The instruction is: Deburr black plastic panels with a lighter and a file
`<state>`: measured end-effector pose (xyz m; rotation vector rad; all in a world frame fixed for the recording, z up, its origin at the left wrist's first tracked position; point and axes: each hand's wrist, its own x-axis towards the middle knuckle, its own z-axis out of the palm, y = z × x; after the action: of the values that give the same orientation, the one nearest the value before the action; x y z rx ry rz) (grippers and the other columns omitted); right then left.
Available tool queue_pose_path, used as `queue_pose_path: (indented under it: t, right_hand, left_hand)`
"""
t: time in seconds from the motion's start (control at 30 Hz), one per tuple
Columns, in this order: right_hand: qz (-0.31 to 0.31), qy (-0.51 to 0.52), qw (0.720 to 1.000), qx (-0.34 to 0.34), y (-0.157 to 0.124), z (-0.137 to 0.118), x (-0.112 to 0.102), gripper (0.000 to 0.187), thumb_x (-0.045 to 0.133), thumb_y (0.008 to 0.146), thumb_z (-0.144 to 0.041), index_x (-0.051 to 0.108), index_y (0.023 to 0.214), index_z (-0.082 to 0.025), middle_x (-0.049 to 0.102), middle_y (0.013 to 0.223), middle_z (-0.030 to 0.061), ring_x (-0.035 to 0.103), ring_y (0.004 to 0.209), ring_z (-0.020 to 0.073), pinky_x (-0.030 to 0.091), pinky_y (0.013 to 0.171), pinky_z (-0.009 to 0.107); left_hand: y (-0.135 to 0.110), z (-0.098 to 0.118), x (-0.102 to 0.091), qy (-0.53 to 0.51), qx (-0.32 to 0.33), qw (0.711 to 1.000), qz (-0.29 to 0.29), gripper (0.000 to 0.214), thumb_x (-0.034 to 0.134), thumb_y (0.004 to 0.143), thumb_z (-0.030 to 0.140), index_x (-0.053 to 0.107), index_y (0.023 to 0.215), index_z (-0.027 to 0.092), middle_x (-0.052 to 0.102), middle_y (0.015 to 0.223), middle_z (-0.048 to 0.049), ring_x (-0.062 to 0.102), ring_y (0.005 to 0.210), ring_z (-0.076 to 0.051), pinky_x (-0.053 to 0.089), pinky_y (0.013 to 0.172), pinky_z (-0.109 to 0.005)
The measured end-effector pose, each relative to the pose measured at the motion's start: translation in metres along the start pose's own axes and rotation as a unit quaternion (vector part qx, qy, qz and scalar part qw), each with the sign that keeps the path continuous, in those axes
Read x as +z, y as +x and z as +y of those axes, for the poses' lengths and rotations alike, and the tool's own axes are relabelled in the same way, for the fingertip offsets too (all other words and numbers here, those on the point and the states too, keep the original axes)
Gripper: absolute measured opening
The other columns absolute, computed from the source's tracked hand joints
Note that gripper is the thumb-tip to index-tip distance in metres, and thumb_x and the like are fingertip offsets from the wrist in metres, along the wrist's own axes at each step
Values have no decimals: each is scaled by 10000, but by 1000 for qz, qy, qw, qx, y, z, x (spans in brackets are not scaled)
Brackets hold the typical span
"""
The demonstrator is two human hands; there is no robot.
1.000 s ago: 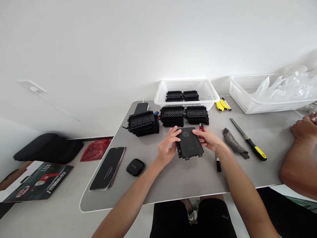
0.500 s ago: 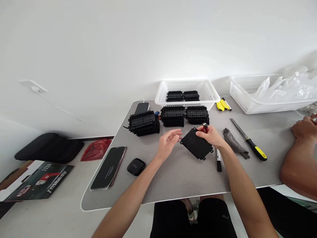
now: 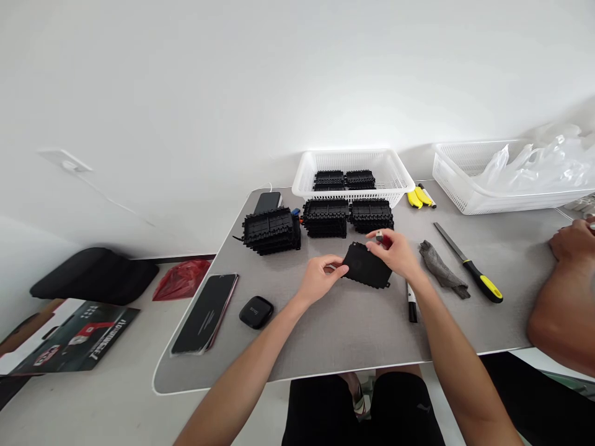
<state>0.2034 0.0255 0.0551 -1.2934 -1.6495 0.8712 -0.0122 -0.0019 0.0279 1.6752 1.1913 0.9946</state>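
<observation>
A thin black plastic panel (image 3: 367, 266) with small tabs along its edges is held tilted above the table. My left hand (image 3: 321, 277) is closed, pinching the panel's left edge between thumb and fingers. At the upper right edge, my right hand (image 3: 393, 253) is closed on the same panel. A lighter (image 3: 379, 236) also sits in the right hand; just its metal end shows between the fingers. Behind the hands stand stacks of similar black panels: a left stack (image 3: 272, 230), a middle stack (image 3: 325, 217) and a right stack (image 3: 370, 214).
A white basket (image 3: 302, 176) holds more black panels. Another basket (image 3: 449, 176) contains plastic bags. To the right lie a marker (image 3: 411, 303), grey cloth (image 3: 441, 269), file (image 3: 474, 269) and a person's arm (image 3: 558, 297). Left are a phone (image 3: 204, 313) and black case (image 3: 256, 311).
My left hand has moved right and closed on the panel's left edge. The panel has turned and tilted, and the lighter in my right hand has turned so its metal end faces me.
</observation>
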Motion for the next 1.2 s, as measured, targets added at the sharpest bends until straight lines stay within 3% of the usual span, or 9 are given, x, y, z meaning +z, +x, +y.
queue_pose_path:
  t: [0.1, 0.2, 0.33, 0.5, 0.67, 0.8, 0.93, 1.2]
  right_hand:
    - [156, -2, 988, -16, -2, -6, 2, 220, 586, 807, -407, 569, 909, -213, 550, 883, 36, 455, 762, 164, 384, 697, 281]
    - [175, 11, 984, -17, -4, -7, 6, 253, 495, 873, -455, 457, 799, -217, 452, 745, -4, 395, 688, 149, 346, 640, 267]
    - [128, 27, 991, 4, -6, -3, 19, 367, 411, 915, -494, 354, 685, -213, 344, 637, -33, 318, 592, 120, 272, 553, 257]
    - [36, 131, 987, 85, -10, -7, 31, 480, 339, 914, -582, 374, 618, -206, 355, 564, -24, 304, 509, 103, 225, 468, 247]
    - [-92, 295, 927, 212, -12, -14, 38, 465, 323, 894, -594, 357, 635, -209, 323, 539, -45, 232, 424, 70, 140, 401, 212]
    - [-168, 340, 887, 265, -12, -8, 49, 438, 293, 889, -567, 334, 638, -210, 287, 538, -56, 198, 418, 64, 108, 394, 200]
    - [-204, 358, 871, 269, -14, -1, 60, 412, 274, 879, -543, 337, 642, -212, 290, 532, -54, 199, 424, 73, 108, 393, 201]
    - [-194, 373, 864, 276, -19, -1, 72, 389, 288, 856, -542, 335, 653, -214, 296, 554, -57, 183, 434, 73, 93, 398, 205]
  left_hand:
    - [1, -4, 0, -28, -18, 998, 58, 236, 671, 787, 398, 729, 803, 170, 732, 819, -61, 672, 739, -204, 543, 668, -307]
    - [2, -8, 0, -51, -26, 993, 104, 265, 684, 771, 424, 730, 845, 173, 738, 843, -65, 682, 772, -212, 553, 698, -320]
    - [4, -11, -2, -76, -29, 986, 142, 270, 699, 753, 430, 731, 846, 178, 741, 854, -70, 688, 813, -222, 556, 735, -339]
    - [5, -13, -2, -112, -33, 976, 186, 286, 718, 739, 425, 736, 882, 178, 745, 897, -75, 691, 826, -216, 557, 752, -348]
    - [5, -13, -2, -143, -41, 968, 203, 294, 726, 740, 417, 727, 890, 164, 743, 886, -76, 689, 791, -201, 564, 720, -331]
    - [5, -12, 0, -142, -31, 971, 191, 272, 726, 743, 391, 726, 887, 161, 744, 878, -77, 696, 800, -207, 573, 740, -342]
    - [5, -12, 0, -123, -10, 975, 184, 259, 711, 758, 379, 728, 898, 161, 749, 883, -78, 704, 806, -213, 580, 759, -353]
    - [2, -5, 1, -91, 15, 980, 175, 249, 683, 784, 370, 728, 913, 162, 752, 930, -86, 710, 873, -233, 579, 817, -377]
